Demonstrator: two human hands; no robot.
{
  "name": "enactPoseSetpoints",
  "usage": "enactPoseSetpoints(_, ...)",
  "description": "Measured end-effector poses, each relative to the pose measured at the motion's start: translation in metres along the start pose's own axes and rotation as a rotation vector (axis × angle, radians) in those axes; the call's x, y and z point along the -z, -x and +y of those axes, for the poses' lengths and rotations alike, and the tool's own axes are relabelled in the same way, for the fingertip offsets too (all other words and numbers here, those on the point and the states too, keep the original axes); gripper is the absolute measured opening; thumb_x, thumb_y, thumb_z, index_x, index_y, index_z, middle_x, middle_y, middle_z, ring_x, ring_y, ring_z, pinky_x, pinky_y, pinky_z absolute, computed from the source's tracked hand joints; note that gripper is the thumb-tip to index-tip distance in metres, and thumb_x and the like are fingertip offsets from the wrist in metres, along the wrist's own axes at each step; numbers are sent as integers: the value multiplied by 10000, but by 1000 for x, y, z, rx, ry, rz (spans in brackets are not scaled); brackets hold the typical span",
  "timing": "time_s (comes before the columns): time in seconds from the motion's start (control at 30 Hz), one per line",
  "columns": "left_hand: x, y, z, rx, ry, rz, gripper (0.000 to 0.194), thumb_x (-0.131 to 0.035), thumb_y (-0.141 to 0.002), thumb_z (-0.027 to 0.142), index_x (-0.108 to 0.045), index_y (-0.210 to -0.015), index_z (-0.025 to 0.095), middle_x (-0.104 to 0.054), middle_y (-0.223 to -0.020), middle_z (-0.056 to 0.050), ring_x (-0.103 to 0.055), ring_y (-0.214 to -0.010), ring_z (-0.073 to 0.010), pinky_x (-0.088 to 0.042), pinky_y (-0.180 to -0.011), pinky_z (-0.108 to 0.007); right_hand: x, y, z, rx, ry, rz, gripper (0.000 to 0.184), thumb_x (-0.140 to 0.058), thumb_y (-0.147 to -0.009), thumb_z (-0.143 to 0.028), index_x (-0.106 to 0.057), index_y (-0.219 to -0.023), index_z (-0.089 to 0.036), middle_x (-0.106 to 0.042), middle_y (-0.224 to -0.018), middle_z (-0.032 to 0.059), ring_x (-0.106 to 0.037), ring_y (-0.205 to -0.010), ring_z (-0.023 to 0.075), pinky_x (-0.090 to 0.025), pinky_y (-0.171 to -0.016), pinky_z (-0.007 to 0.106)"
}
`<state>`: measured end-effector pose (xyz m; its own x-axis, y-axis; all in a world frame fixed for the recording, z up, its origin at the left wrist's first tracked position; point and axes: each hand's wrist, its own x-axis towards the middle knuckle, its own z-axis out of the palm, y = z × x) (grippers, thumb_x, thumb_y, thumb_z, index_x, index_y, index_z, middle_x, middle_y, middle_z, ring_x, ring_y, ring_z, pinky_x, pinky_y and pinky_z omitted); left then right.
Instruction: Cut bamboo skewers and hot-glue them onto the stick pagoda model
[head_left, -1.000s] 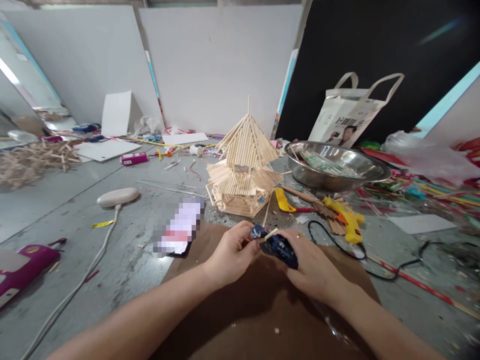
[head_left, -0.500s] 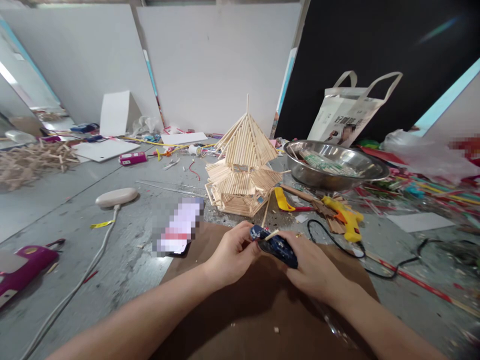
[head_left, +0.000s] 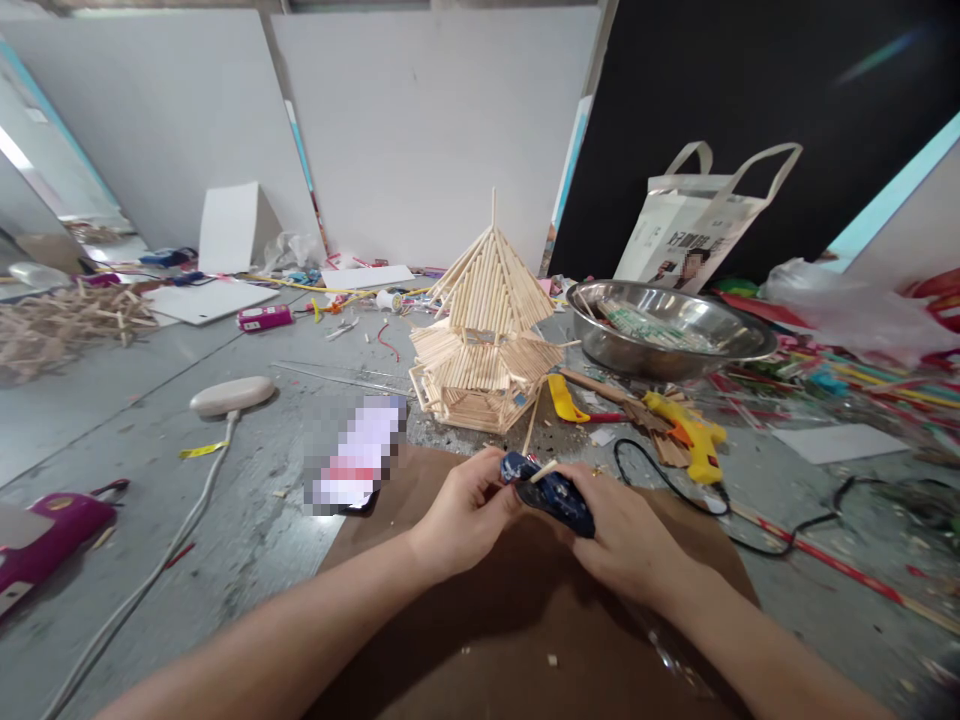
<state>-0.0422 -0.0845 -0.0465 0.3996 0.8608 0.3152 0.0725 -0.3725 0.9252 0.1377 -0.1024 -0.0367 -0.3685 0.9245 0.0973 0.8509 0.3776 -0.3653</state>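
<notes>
In front of my body, my right hand (head_left: 619, 525) is wrapped around a worn dark blue hand tool (head_left: 564, 500), whose exact kind I cannot make out. A short pale wooden stick (head_left: 544, 470) lies across the top of this tool. My left hand (head_left: 466, 512) is closed at the tool's far left end, thumb and fingers pinched together; what sits between those fingertips is hidden. Just beyond both hands stands a small pavilion model (head_left: 491, 320) built of thin wooden sticks, with a pointed roof and a spike on top.
Brown board (head_left: 450, 640) lies under my hands. A phone (head_left: 360, 455) is to the left, near a white corded device (head_left: 232, 396). On the right are a yellow glue gun (head_left: 694, 440), its black cord, a yellow-handled tool (head_left: 566, 400), a metal bowl (head_left: 675, 362) and a bag (head_left: 675, 235).
</notes>
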Motion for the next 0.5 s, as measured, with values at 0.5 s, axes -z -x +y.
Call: enactPoseSetpoints(0.5,-3,3,2,2,-13,5,151,-463,-784,255,-522,-737,124,-504,-720,-33,-452,-683,-111,-385,-623,-222,0,0,1,-15,6,-13,366,-466,-630,-134,-473,-993,-175,-595,-899,85,-552,-834,217,-398,-721,329)
